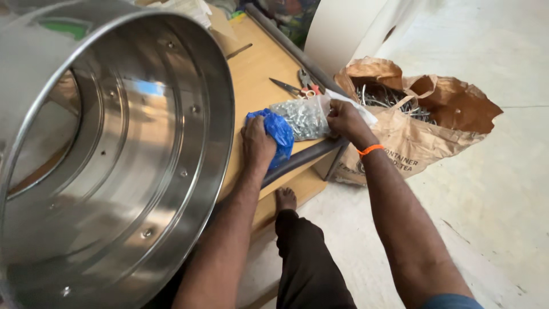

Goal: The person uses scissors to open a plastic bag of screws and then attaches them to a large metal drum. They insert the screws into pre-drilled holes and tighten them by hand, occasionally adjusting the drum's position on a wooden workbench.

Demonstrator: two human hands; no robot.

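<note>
Two hands work at the wooden table (257, 68) edge; open concrete floor (503, 189) to the rt. Clear plastic bag (303, 117) holds small metal screws; brown paper bag (412, 131) holds metal hooks. Left hand (257, 143) grips a blue bag (278, 133), palm down; right hand (342, 121) pinches the clear bag's mouth. Big steel drum (114, 154) at left.
</note>
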